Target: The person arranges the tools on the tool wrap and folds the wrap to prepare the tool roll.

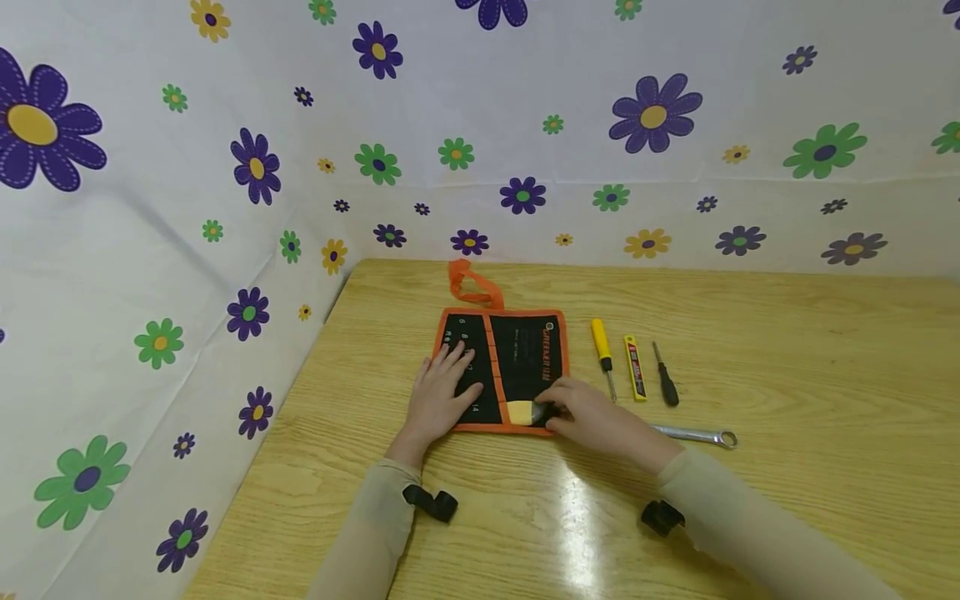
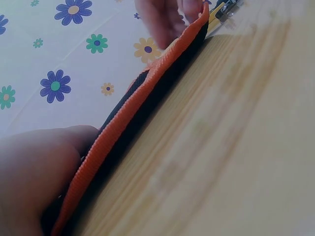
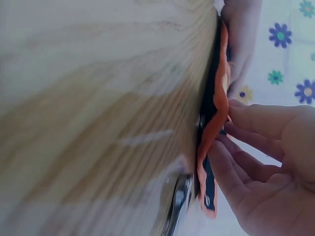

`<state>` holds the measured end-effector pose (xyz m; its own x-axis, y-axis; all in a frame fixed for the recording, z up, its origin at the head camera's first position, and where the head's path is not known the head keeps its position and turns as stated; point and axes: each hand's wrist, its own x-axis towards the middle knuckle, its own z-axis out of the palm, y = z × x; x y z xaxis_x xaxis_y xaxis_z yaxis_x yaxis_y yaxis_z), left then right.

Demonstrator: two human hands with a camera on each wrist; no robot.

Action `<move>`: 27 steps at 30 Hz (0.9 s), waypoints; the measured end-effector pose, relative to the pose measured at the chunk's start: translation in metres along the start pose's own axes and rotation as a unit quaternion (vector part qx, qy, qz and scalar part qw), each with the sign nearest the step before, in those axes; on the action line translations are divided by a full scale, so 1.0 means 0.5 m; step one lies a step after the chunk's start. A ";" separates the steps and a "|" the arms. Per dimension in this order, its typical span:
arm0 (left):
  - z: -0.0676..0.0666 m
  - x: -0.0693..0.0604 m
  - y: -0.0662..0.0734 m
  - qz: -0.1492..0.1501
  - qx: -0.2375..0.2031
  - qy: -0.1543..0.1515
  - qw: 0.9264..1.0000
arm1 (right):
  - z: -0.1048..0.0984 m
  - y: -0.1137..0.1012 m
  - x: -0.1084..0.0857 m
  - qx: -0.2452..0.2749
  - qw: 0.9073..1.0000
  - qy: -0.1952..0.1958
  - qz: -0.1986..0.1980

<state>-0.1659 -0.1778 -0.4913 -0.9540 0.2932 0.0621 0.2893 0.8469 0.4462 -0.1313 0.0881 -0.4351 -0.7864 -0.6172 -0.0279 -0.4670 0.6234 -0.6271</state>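
A black tool pouch (image 1: pixel 517 350) with orange edging lies flat on the wooden table, its orange strap (image 1: pixel 476 292) pointing away from me. My left hand (image 1: pixel 438 393) rests on the pouch's left part with fingers spread. In the left wrist view, part of that hand (image 2: pixel 39 167) shows beside the orange edge. My right hand (image 1: pixel 592 415) pinches a small paintbrush by its dark handle; the paintbrush (image 1: pixel 520 412) has pale yellow bristles pointing left over the pouch's near edge. In the right wrist view, the right fingers (image 3: pixel 256 118) are at the orange edge, and the brush is mostly hidden.
Right of the pouch lie a yellow screwdriver (image 1: pixel 602 343), a slim yellow-and-red pack (image 1: pixel 635 367) and a black-handled screwdriver (image 1: pixel 666 385). A wrench (image 1: pixel 701 435) lies partly beneath the right forearm. Flower-printed cloth (image 1: pixel 570 100) hangs behind and left of the table.
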 end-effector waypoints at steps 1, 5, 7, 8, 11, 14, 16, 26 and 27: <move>0.000 0.000 0.001 0.001 -0.002 0.002 1.000 | -0.003 0.003 -0.008 0.006 1.000 0.005 0.002; 0.000 0.000 0.002 0.000 -0.003 0.001 1.000 | -0.021 0.020 -0.045 0.026 0.999 0.020 0.015; 0.000 0.000 0.003 -0.001 -0.004 0.000 1.000 | -0.032 0.030 -0.063 0.020 0.999 0.029 0.014; 0.000 0.000 0.002 -0.002 -0.004 -0.002 1.000 | -0.038 0.035 -0.073 0.018 0.999 0.031 0.013; 0.000 0.000 0.002 -0.005 -0.005 -0.004 1.000 | -0.053 0.051 -0.100 0.003 0.999 0.039 0.004; 0.001 -0.001 0.002 -0.004 -0.004 -0.001 1.000 | -0.065 0.068 -0.125 -0.018 0.998 0.052 0.002; 0.002 -0.001 0.001 -0.002 -0.004 0.001 1.000 | -0.071 0.080 -0.140 -0.032 0.998 0.061 0.012; 0.005 0.001 -0.003 -0.006 -0.005 -0.005 1.000 | -0.115 0.141 -0.210 -0.070 0.992 0.072 0.073; 0.005 0.001 -0.004 -0.006 -0.005 -0.006 1.000 | -0.119 0.147 -0.216 -0.074 0.992 0.073 0.075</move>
<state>-0.1667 -0.1782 -0.4941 -0.9563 0.2890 0.0456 0.2772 0.8456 0.4562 -0.1049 0.2291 -0.4318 -0.8967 -0.4425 0.0082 -0.3863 0.7733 -0.5028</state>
